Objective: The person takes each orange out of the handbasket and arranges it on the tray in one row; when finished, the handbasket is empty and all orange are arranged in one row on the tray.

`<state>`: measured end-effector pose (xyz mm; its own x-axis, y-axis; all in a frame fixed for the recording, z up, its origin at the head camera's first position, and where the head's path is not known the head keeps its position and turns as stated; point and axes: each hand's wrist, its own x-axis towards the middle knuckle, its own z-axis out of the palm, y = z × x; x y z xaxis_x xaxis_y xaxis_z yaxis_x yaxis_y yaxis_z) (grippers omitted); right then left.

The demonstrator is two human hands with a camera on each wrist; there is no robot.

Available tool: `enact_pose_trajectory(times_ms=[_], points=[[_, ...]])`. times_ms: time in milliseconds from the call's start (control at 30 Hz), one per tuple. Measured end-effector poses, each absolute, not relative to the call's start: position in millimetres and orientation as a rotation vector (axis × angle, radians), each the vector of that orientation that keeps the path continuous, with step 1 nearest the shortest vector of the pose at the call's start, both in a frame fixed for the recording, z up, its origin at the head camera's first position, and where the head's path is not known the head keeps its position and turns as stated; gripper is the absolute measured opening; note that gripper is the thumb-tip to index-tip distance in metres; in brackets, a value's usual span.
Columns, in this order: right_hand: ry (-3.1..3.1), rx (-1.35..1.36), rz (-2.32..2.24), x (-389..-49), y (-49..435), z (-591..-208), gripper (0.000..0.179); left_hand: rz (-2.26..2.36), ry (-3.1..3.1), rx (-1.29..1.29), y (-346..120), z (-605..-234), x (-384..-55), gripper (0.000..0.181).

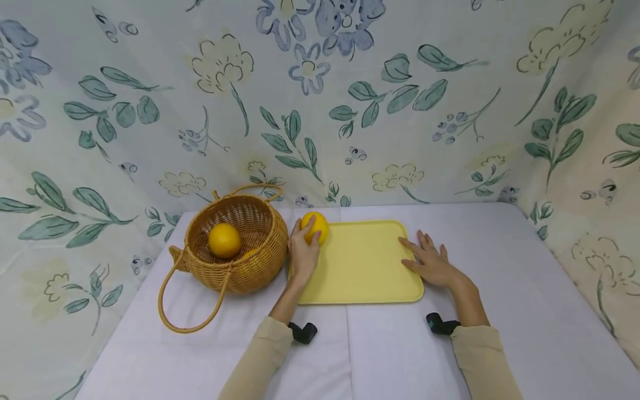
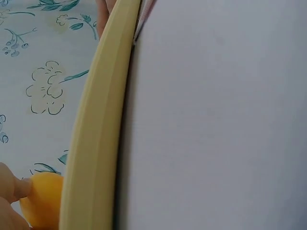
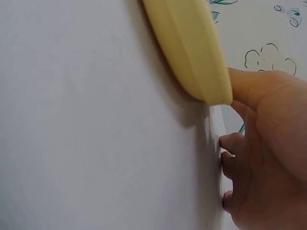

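**Left hand (image 1: 303, 254) grips round yellow-orange fruit (image 1: 321, 226)**

Its thumb and fingers curl round the fruit at the far-left corner of the rectangular pale-yellow tray (image 1: 362, 264). The right hand (image 1: 431, 262), fingers spread and gripping nothing, touches the tray's right rim. A round brown wicker basket (image 1: 272, 247) stands just beside the left edge; white-covered desk (image 1: 540, 289) extends rightward.

No lettering, label, brand, number or sign can be read in any view.
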<state>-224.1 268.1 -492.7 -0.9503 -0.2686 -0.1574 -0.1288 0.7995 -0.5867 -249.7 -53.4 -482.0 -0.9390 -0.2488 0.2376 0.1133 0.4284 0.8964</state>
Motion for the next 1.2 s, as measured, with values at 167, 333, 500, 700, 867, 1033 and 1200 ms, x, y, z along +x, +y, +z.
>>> enact_pose_trajectory(times_ms=[167,333,500,700,867,1033,1200], points=[[2.761,-0.308,-0.869,-223.6,266.9,-491.6,0.067,-1.511,-2.355,0.116,-53.3,-483.5,-248.9,0.044],[2.759,-0.307,-0.876,-222.6,265.1,-490.6,0.068,-1.531,-2.330,0.134,-54.2,-486.3,-247.6,0.044],[2.754,-0.313,-0.884,-223.0,265.4,-492.0,0.068,-1.543,-2.309,0.127,-54.3,-487.1,-246.8,0.044],[2.750,-0.317,-0.881,-224.2,267.8,-493.0,0.068,-1.525,-2.289,0.114,-52.8,-487.0,-247.4,0.044],[2.753,-0.303,-0.876,-224.5,266.9,-490.1,0.069,-1.509,-2.284,0.097,-52.2,-485.9,-248.1,0.044],[2.751,-0.299,-0.891,-223.9,266.3,-489.1,0.068,-1.507,-2.295,0.104,-52.9,-486.9,-249.0,0.045],[2.743,-0.308,-0.900,-223.2,267.4,-490.1,0.068,-1.502,-2.317,0.116,-53.4,-489.5,-249.4,0.049]])
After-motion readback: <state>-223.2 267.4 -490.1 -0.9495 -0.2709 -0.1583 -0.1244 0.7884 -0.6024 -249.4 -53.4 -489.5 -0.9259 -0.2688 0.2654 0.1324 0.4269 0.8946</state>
